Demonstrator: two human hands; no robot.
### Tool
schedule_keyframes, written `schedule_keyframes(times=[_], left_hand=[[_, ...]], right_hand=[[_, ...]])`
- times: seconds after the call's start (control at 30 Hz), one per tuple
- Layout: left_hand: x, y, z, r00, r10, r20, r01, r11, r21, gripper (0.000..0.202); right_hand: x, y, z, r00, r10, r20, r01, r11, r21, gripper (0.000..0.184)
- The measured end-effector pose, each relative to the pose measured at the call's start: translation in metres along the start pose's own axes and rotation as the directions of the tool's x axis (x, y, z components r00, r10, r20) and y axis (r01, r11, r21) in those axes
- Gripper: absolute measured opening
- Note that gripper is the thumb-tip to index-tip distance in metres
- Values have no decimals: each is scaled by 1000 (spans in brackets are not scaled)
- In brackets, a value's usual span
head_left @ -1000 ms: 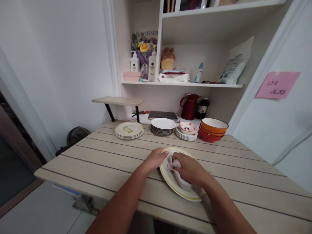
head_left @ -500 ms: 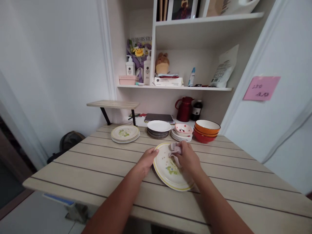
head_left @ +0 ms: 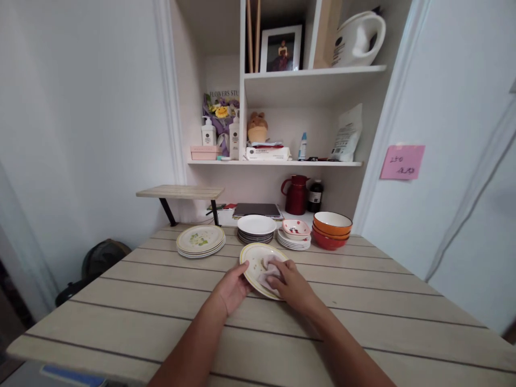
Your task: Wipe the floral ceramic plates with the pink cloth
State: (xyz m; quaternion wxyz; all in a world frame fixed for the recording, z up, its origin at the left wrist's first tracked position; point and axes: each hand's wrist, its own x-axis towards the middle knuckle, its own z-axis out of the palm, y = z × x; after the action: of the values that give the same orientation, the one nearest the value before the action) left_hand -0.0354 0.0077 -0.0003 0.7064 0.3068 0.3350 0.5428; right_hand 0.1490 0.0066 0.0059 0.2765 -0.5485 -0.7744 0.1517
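Note:
A cream plate (head_left: 250,259) with a yellow rim is tilted above the table, its far edge raised. My left hand (head_left: 236,285) grips its left edge, thumb on top and fingers underneath. My right hand (head_left: 292,285) presses a pale pinkish cloth (head_left: 271,269) against the plate's face, fingers closed on the cloth. The cloth and fingers hide much of the printed pattern and the right side of the plate. Behind on the left is a stack of matching cream plates (head_left: 200,238) with green print.
Along the back of the slatted table (head_left: 161,312) stand white plates (head_left: 257,225), small dishes (head_left: 295,228) and orange and red bowls (head_left: 332,230). A small raised stand (head_left: 180,191) is at back left. Behind them are a red jug (head_left: 296,196) and a dark bottle (head_left: 315,196).
My head view has tilted upward, so everything sits lower. The cloth has moved from the plate's upper right toward its middle, and the plate is tilted more toward me.

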Motion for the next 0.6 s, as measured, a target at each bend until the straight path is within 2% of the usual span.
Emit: schedule_keyframes(times=[0.1,0.2,0.33,0.47,0.6], left_hand=[[-2,-1,4,1000,3,4,-3,1000,3,29],[-2,-5,9,999,35,-28,-35,999,17,28],[3,-14,8,987,119,-110,-115,993,39,28],[9,-17,0,969,172,-179,-169,985,29,38],[11,-12,-3,984,141,-105,-145,989,-30,49]], right_hand=[[-3,-4,-6,996,-85,27,83,994,66,39],[-4,-5,-8,993,-111,46,105,987,122,37],[-3,-3,-1,990,-117,74,108,987,121,38],[5,-5,7,976,-166,139,155,984,89,37],[25,-16,9,951,-227,208,220,974,55,39]])
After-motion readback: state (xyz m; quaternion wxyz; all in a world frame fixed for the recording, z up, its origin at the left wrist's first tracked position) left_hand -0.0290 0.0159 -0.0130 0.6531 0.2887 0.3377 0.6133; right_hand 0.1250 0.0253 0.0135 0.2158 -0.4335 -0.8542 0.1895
